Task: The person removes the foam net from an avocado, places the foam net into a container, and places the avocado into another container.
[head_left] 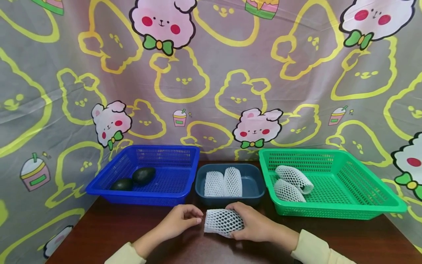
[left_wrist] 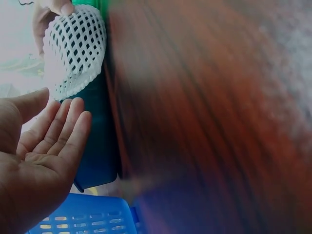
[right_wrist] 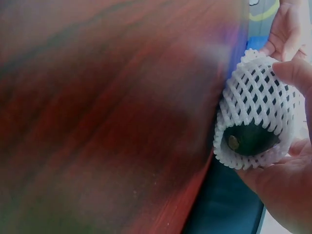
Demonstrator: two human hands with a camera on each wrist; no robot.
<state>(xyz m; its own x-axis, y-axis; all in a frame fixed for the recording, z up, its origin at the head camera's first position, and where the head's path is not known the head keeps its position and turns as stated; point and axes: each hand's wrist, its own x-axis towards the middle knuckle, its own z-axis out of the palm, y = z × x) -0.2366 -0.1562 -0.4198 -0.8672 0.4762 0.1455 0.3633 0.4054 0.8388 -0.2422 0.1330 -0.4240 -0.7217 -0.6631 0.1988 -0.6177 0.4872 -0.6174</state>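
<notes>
An avocado (right_wrist: pixel 249 140) sits inside a white foam net sleeve (head_left: pixel 222 222), its stem end showing through the sleeve's open end in the right wrist view. My right hand (head_left: pixel 253 222) grips the sleeved avocado from the right, thumb on one side and fingers on the other, above the front of the table. At the sleeve's left end, my left hand (head_left: pixel 180 222) hovers with fingers relaxed and slightly bent, holding nothing. The left wrist view shows its palm (left_wrist: pixel 44 165) turned up, fingertips close to the sleeve's rim.
A blue basket (head_left: pixel 145 198) at the left holds two bare avocados (head_left: pixel 144 176). In the middle, a dark blue-grey tub (head_left: pixel 254 179) contains white foam sleeves (head_left: pixel 232 182). Two avocados in foam sleeves (head_left: pixel 293 178) lie in the green basket (head_left: pixel 346 212) at the right. A patterned cloth hangs behind.
</notes>
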